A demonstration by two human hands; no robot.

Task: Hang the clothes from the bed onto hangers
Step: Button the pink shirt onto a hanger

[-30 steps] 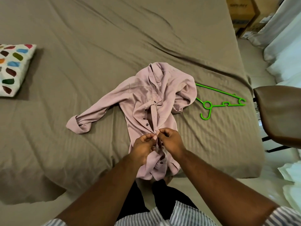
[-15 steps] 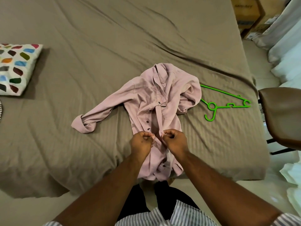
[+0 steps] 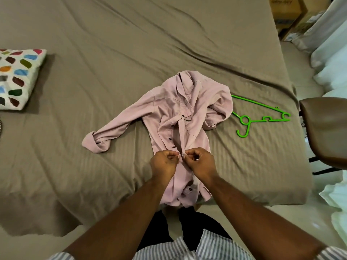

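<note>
Two bare hands met at the button placket of a crumpled dusty-pink long-sleeved button-up shirt (image 3: 174,117), which lay on the taupe bedsheet-covered bed (image 3: 112,44) near its front edge, hem hanging over the edge. Left hand (image 3: 165,163) was pinched on the left side of the placket, right hand (image 3: 201,162) was pinched on the right side, fingertips nearly touching; whether a button sat between them could not be told. Dark buttons ran up the shirt front above the hands and one showed below them. Left sleeve was rolled at the cuff and stretched out toward the left; the other sleeve was bunched by the collar. Bright green plastic clothes hanger (image 3: 259,117) lay flat on the sheet just right of the shirt, one end tucked beside the bunched sleeve, hook pointing toward the front edge. Cardboard boxes (image 3: 287,14) at the top right carried print and a white label, too blurred to read. White pillow with multicoloured leaf-shaped patches (image 3: 18,79) sat far left, well apart. Brown padded chair seat (image 3: 326,128) stood just off the bed's right edge. Pale curtains (image 3: 330,44) hung at right. Nothing blocked the hanger.
</note>
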